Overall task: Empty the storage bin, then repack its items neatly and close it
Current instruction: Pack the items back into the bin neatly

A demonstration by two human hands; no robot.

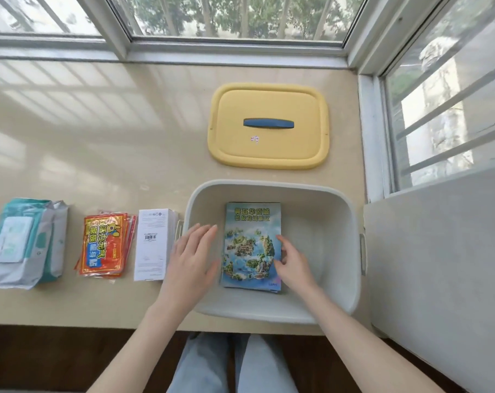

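The pale grey storage bin [337, 211] stands open at the front of the beige sill. A stack of blue map booklets [250, 239] lies flat on its floor, left of centre. My right hand [293, 262] rests its fingers on the booklets' right edge. Above the bin's left rim hovers my left hand [191, 259], open, fingers spread, holding nothing. Behind the bin lies its yellow lid [269, 154] with a blue handle [268, 123]. Left of the bin lie a white box [152, 245], red-orange sachets [106, 248] and wet-wipe packs [25, 242].
The sill [113, 137] runs under windows at the back and right. A grey-white wall panel [439, 265] stands close beside the bin's right side. My knees in light jeans [232, 364] sit below the sill's front edge.
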